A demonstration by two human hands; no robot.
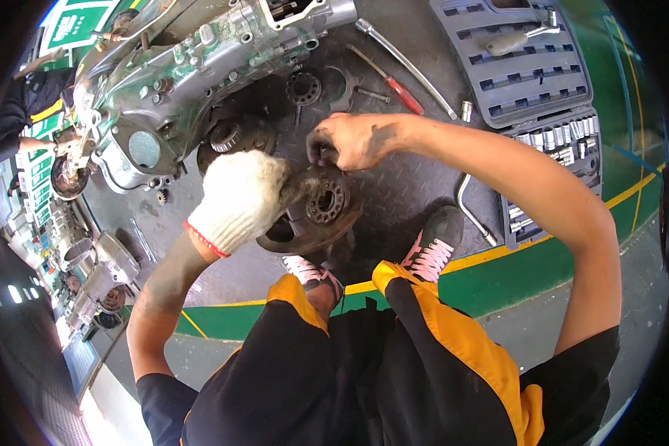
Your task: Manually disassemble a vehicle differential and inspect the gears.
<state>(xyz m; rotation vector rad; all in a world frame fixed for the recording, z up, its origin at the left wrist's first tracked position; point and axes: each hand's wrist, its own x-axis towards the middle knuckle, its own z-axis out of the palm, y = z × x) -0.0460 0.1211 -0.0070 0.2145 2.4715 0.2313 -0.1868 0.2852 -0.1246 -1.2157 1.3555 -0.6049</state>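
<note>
Dark round metal part [316, 227] with a ring of holes: sitting by the near edge of the tread plate [424, 186], just beyond the shoes [440, 234], presumably for easy reach. Left hand [245, 197], white-gloved: resting against the part's left side, seemingly steadying it; fingertips hidden, grip cannot be told. Right hand [353, 141], bare: curling narrowly at the far rim; whether it is pinching anything cannot be told. Greenish metal casing [230, 59]: lying toward the far left corner. Socket case [524, 65]: lying open along the right edge, probably keeping sockets accessible.
</note>
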